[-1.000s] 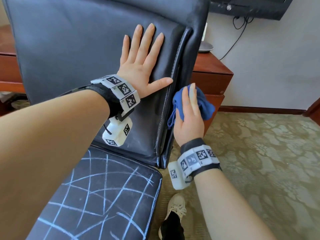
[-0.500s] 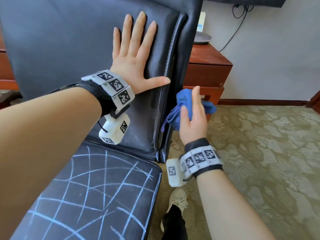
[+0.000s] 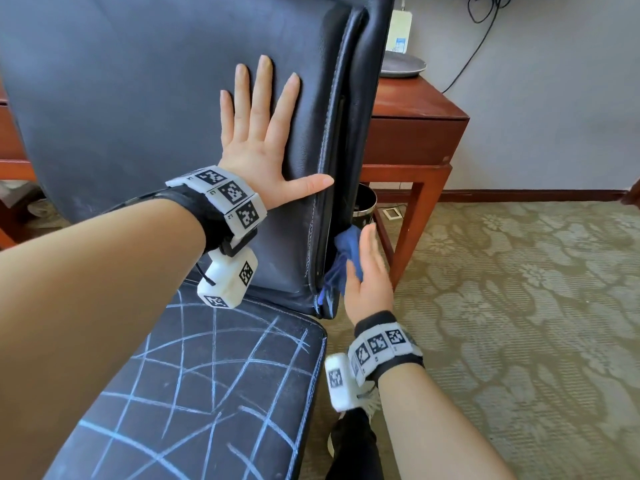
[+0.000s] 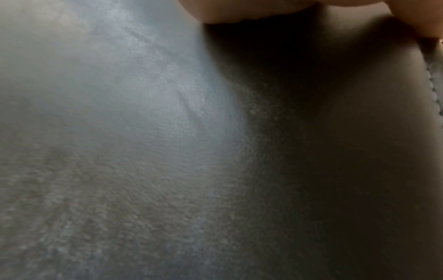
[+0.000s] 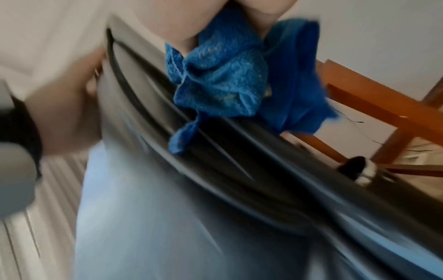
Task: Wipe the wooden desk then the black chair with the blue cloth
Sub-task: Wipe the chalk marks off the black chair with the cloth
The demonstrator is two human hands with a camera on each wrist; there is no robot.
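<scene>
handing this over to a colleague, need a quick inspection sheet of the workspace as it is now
surface: black chair backrest dull and scuffed; seat crossed with pale chalk-like lines.
job's things: blue cloth bunched against the backrest's right side edge, low down; wooden desk behind the chair.
clutter: grey plate and a white box on the desk; a dark bin beneath it.
grippers: left hand flat on the backrest, fingers spread; right hand presses the cloth to the edge, fingers straight.
cables: black cable hanging down the wall.
surroundings: patterned carpet, pale wall, wooden skirting.
</scene>
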